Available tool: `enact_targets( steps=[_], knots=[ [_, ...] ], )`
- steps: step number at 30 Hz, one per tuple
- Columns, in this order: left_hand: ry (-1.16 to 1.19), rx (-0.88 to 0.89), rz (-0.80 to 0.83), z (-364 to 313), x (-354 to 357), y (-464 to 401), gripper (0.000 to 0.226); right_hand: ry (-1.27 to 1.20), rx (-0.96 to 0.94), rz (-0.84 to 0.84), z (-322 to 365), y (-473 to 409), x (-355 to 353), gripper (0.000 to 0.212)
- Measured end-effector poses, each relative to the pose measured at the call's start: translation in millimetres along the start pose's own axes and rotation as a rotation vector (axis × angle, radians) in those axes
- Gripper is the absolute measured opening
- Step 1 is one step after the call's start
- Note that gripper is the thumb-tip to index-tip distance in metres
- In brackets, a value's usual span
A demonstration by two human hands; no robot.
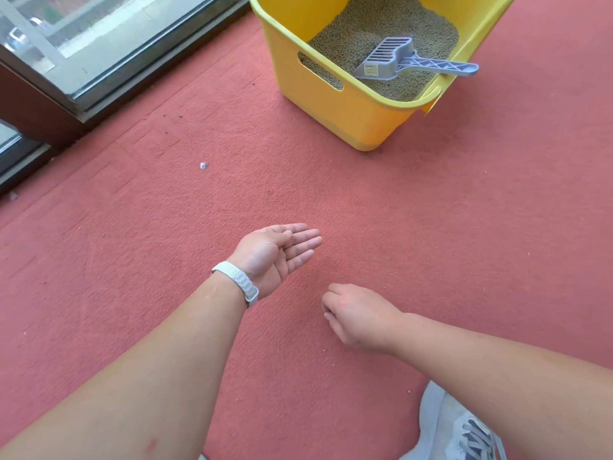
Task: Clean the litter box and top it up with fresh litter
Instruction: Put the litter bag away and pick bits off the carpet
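A yellow plastic litter box [348, 107] stands on the red floor at the top right, filled with brownish-green litter pellets [371, 31]. A grey slotted scoop [398, 59] lies on the litter, its handle resting over the box's right rim. My left hand [275, 255] hovers palm up over the floor, fingers straight and together, nothing visible in it; a white band circles its wrist. My right hand [358, 317] is just to its right and nearer me, knuckles up, fingers curled down toward the floor. What its fingers hold, if anything, is hidden.
Red textured floor [166, 260] carries scattered small pellets and a bit of grey fluff [203, 165]. A glass door with a dark frame [66, 104] runs along the upper left. My grey shoe [464, 429] shows at the bottom right.
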State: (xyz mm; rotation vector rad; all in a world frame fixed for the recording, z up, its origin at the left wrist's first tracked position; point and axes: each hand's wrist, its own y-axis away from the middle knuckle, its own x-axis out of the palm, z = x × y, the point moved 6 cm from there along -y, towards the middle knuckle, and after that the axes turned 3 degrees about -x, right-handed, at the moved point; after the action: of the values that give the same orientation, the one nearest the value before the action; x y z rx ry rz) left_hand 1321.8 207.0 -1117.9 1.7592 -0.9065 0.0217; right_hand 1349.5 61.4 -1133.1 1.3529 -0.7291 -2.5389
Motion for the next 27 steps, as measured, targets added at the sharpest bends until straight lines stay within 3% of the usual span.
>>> enact_targets(
  steps=[12,16,27],
  knots=[
    [-0.176,-0.026,-0.019,9.8,0.2,-2.9,0.023,0.079,-0.264,0.003,22.6,13.9,20.0,0.014],
    [-0.241,-0.052,-0.010,18.9,-2.0,-0.1,0.022,0.150,-0.369,0.101,37.4,16.3,39.1,0.014],
    [-0.277,-0.120,-0.086,42.1,-31.6,10.6,0.024,0.275,-0.361,-0.008,33.1,21.1,44.4,0.024]
  ],
)
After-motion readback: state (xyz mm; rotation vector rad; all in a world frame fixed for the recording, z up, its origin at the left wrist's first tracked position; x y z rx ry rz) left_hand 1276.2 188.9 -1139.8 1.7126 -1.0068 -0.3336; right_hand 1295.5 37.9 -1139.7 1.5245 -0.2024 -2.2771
